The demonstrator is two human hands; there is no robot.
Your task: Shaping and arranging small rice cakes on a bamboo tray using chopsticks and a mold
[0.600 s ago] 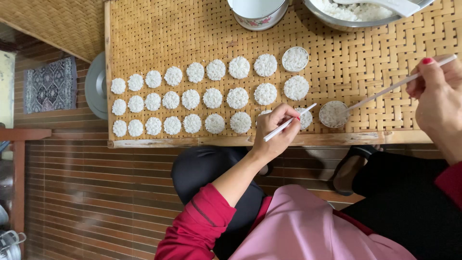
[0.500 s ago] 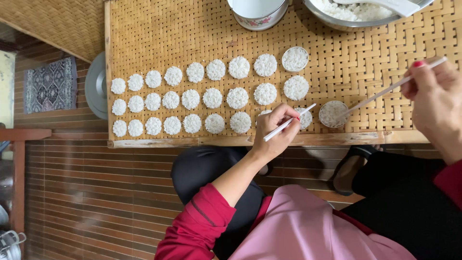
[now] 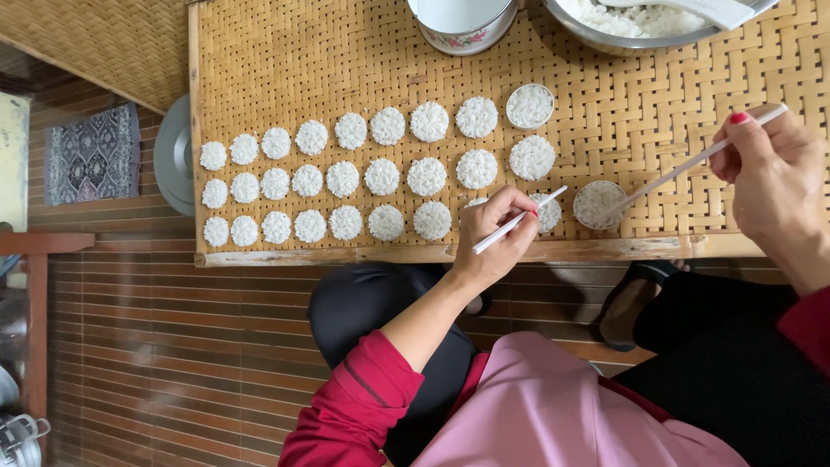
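Note:
My left hand (image 3: pixel 494 238) grips a short white stick (image 3: pixel 519 221) over a rice disc (image 3: pixel 548 214) at the near edge of the woven bamboo tray (image 3: pixel 285 60). A long white stick (image 3: pixel 683 169) is pinched in my right hand (image 3: pixel 774 177); its tip rests in a round ring mould filled with rice (image 3: pixel 598 204). Three rows of several flat white rice discs (image 3: pixel 382 176) run to the left. A second filled ring mould (image 3: pixel 530 105) lies at the right end of the far row.
A metal bowl of cooked rice (image 3: pixel 640 22) and a white flowered pot (image 3: pixel 462 26) stand at the tray's far side. A grey plate (image 3: pixel 173 156) pokes out under the tray's left edge. Slatted floor (image 3: pixel 173 346), a patterned mat (image 3: pixel 91 156), another woven tray (image 3: pixel 95 35).
My right hand has shifted slightly left and down with the long stick, its tip staying in the ring mould. The left hand and the rice discs are as before.

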